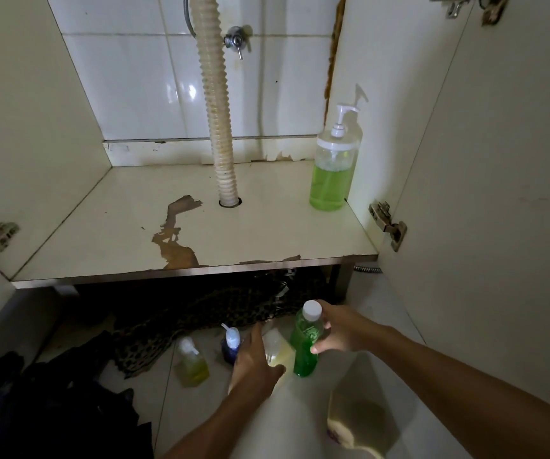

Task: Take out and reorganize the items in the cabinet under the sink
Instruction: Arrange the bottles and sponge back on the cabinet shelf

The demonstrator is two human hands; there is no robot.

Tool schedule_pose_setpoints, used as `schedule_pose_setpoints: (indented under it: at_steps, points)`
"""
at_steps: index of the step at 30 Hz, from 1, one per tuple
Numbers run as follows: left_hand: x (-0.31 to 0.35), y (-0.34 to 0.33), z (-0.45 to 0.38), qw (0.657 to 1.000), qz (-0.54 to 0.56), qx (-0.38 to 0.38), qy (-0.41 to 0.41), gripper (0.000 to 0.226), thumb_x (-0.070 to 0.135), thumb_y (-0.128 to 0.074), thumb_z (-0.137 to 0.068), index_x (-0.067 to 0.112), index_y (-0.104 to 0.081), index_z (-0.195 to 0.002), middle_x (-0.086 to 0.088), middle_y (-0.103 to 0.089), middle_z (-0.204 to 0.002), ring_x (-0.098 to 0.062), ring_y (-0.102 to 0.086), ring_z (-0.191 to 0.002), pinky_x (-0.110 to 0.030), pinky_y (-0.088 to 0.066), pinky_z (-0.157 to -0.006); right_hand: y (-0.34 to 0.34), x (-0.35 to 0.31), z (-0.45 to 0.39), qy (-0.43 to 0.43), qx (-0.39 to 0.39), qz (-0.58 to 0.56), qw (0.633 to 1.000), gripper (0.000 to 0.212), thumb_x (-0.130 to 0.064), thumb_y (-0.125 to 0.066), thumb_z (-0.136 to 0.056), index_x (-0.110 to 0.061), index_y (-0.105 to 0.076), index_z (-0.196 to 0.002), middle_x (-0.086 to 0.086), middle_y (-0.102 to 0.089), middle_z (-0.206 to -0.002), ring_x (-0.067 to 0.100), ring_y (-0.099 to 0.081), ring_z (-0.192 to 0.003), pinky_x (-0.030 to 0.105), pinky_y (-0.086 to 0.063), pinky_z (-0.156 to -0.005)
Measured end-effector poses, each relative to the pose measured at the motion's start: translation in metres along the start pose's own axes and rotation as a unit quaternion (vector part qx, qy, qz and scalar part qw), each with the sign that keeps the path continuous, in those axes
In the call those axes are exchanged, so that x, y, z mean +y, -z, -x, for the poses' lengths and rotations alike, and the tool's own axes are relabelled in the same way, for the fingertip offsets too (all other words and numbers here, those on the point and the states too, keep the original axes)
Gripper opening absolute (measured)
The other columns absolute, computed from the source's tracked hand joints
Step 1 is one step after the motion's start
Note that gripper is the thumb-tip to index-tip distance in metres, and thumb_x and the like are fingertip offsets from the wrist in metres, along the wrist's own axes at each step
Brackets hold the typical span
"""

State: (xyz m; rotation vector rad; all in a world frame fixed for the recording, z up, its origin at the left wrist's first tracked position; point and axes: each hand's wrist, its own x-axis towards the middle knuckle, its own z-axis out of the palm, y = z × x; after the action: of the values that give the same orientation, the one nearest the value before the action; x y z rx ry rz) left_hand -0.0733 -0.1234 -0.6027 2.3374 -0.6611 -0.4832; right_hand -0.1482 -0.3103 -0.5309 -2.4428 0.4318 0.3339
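Cabinet under sink, both doors open. Cabinet shelf (267, 226): cream laminate, peeled to brown in patches at centre-left and along the front edge. A ribbed drain hose (215, 104) runs down from the top and passes through a hole in the shelf.

Only container on the shelf: pump dispenser (333, 164), clear plastic, white pump head, upright in the back right corner, just beside the right wall. Contents: light green liquid, roughly half full.

Remaining containers stand on the tiled floor in front of the cabinet, below the shelf edge:
- Green bottle (306, 342), white screw cap, bright green liquid filling most of it. Right hand (340, 329) grips it, thumb on the near side and fingers curled round the far side.
- Pale yellow bottle (278, 351), translucent, touching the green bottle on its left. Left hand (253, 362) lies against its near left side, thumb extended toward it; whether the fingers close on it, cannot tell.
- Blue bottle (230, 346), dark body, light blue nozzle cap, partly behind the left hand.
- Small yellow bottle (191, 366), pale cap, yellowish liquid, leftmost, apart from the others.

Dark cloth (61, 402) lies heaped at lower left.
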Motion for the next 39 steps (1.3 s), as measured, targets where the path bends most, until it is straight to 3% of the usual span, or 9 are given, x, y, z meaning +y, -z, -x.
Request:
schedule_pose_setpoints:
  at_steps: [3, 8, 17, 21, 25, 28, 33, 37, 39]
  points:
    - [-0.003, -0.005, 0.004, 0.998, 0.063, 0.010, 0.021, 0.092, 0.024, -0.080, -0.065, 0.021, -0.029, -0.141, -0.003, -0.047, -0.129, -0.022, -0.049, -0.117, -0.037, -0.047, -0.094, -0.004, 0.001, 0.000, -0.006, 0.017, -0.031, 0.999, 0.080, -0.028, -0.081, -0.071, -0.025, -0.037, -0.138, -0.002, -0.057, -0.127, 0.019, -0.054, -0.115, 0.032, -0.045, -0.095]
    - [-0.003, -0.004, 0.006, 0.999, 0.028, 0.002, 0.022, 0.074, 0.019, -0.076, -0.071, 0.012, -0.035, -0.132, -0.004, -0.048, -0.122, -0.021, -0.051, -0.105, -0.025, -0.043, -0.075, -0.015, -0.001, -0.001, -0.014, 0.054, -0.076, 0.996, 0.079, -0.025, -0.083, -0.068, -0.028, -0.040, -0.135, -0.003, -0.060, -0.123, 0.017, -0.055, -0.114, 0.028, -0.046, -0.094]
    - [0.004, 0.013, 0.009, 0.999, 0.030, -0.022, 0.035, 0.066, 0.016, -0.076, -0.067, 0.013, -0.044, -0.124, 0.005, -0.044, -0.106, -0.017, -0.050, -0.102, -0.024, -0.041, -0.074, -0.014, 0.001, 0.002, -0.041, 0.113, -0.115, 0.986, 0.059, -0.020, -0.082, -0.067, -0.021, -0.053, -0.119, -0.002, -0.064, -0.111, 0.017, -0.059, -0.104, 0.027, -0.044, -0.085]
    - [0.014, 0.030, 0.011, 0.999, 0.042, -0.022, 0.015, 0.076, 0.020, -0.080, -0.067, 0.019, -0.043, -0.133, 0.002, -0.046, -0.120, -0.016, -0.046, -0.111, -0.021, -0.037, -0.078, 0.010, 0.000, 0.008, -0.041, 0.166, -0.126, 0.977, 0.050, -0.025, -0.081, -0.067, -0.020, -0.055, -0.109, -0.002, -0.065, -0.102, 0.017, -0.062, -0.095, 0.028, -0.048, -0.078]
    - [0.040, 0.064, 0.007, 0.999, 0.029, -0.017, -0.030, 0.078, 0.025, -0.084, -0.062, 0.019, -0.047, -0.131, 0.000, -0.051, -0.127, -0.019, -0.047, -0.115, -0.029, -0.043, -0.086, 0.044, -0.021, 0.016, -0.037, 0.237, -0.121, 0.963, 0.037, -0.034, -0.078, -0.070, -0.023, -0.058, -0.098, -0.005, -0.065, -0.093, 0.014, -0.062, -0.087, 0.026, -0.048, -0.067]
    - [0.065, 0.095, -0.001, 0.997, 0.025, -0.005, -0.077, 0.073, 0.022, -0.086, -0.060, 0.016, -0.054, -0.126, 0.001, -0.057, -0.122, -0.019, -0.052, -0.112, -0.028, -0.043, -0.089, 0.072, -0.048, 0.022, -0.063, 0.295, -0.118, 0.946, 0.057, -0.044, -0.076, -0.067, -0.016, -0.051, -0.109, -0.003, -0.059, -0.098, 0.017, -0.059, -0.088, 0.036, -0.053, -0.076]
    - [0.106, 0.152, -0.023, 0.989, 0.002, 0.020, -0.145, 0.078, 0.027, -0.086, -0.062, 0.014, -0.052, -0.131, 0.001, -0.057, -0.127, -0.018, -0.053, -0.114, -0.027, -0.041, -0.090, 0.124, -0.089, 0.016, -0.072, 0.405, -0.145, 0.900, 0.069, -0.047, -0.074, -0.072, -0.014, -0.042, -0.123, 0.002, -0.056, -0.108, 0.024, -0.055, -0.098, 0.029, -0.040, -0.076]
    - [0.127, 0.184, -0.055, 0.986, 0.014, 0.082, -0.147, 0.083, 0.025, -0.085, -0.063, 0.016, -0.048, -0.136, 0.008, -0.051, -0.126, -0.018, -0.049, -0.120, -0.026, -0.038, -0.093, 0.159, -0.106, -0.013, -0.060, 0.422, -0.162, 0.890, 0.078, -0.062, -0.070, -0.071, -0.016, -0.041, -0.126, 0.003, -0.059, -0.120, 0.027, -0.058, -0.109, 0.034, -0.046, -0.083]
    - [0.133, 0.191, -0.075, 0.984, 0.016, 0.099, -0.146, 0.082, 0.025, -0.085, -0.062, 0.016, -0.048, -0.135, 0.003, -0.054, -0.131, -0.019, -0.050, -0.116, -0.024, -0.038, -0.089, 0.171, -0.112, -0.031, -0.056, 0.426, -0.154, 0.890, 0.081, -0.066, -0.066, -0.071, -0.014, -0.041, -0.128, 0.006, -0.058, -0.124, 0.028, -0.056, -0.114, 0.037, -0.047, -0.089]
